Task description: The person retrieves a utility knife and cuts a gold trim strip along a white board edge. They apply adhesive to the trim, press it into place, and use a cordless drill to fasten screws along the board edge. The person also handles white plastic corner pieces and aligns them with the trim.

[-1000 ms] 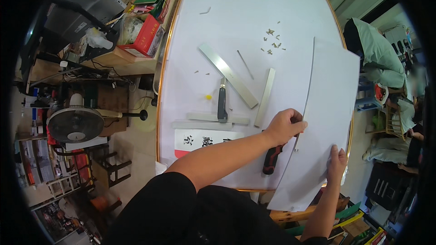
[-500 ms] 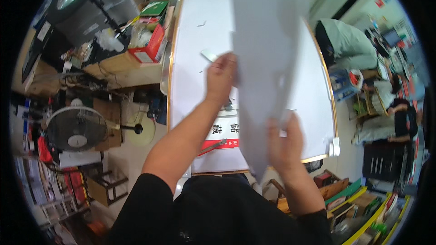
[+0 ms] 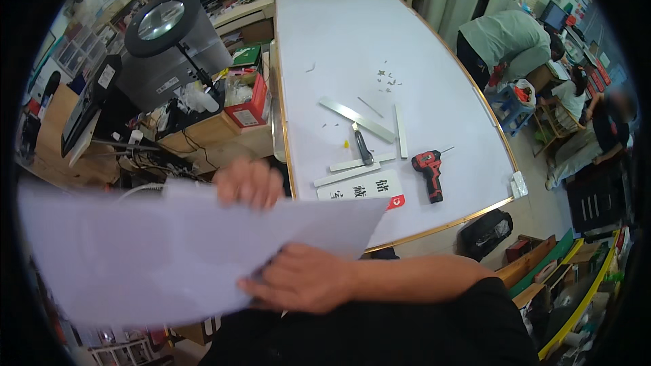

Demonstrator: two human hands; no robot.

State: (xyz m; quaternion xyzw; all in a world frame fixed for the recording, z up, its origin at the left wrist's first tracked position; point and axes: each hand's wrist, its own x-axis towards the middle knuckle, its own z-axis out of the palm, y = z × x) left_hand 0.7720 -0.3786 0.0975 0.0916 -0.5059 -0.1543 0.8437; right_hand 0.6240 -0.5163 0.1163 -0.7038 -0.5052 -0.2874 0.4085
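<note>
A large white stiff sheet (image 3: 156,257) is held up at the lower left, tilted and over the near left corner of the table. My left hand (image 3: 249,183) grips its upper edge with the fingers curled; that forearm is hidden by the sheet. Lower down, my right hand (image 3: 298,281) is closed on the sheet near its right part. Beyond the sheet lie a white sign (image 3: 366,186) with black characters, a utility knife (image 3: 362,144), a wide metal strip (image 3: 356,120), a narrow metal strip (image 3: 401,131) and a red and black cordless drill (image 3: 428,173).
The long white table (image 3: 339,27) has a gold-coloured edge, with small scraps (image 3: 388,81) scattered on it. To the left stand a magnifier lamp (image 3: 163,20) and a red box (image 3: 247,102). A person (image 3: 505,47) bends over at the right, near a blue stool (image 3: 514,112).
Both hands have swung the sheet from upright over the table's middle to the lower left. The view has shifted, and the drill, knife and metal strips now show.
</note>
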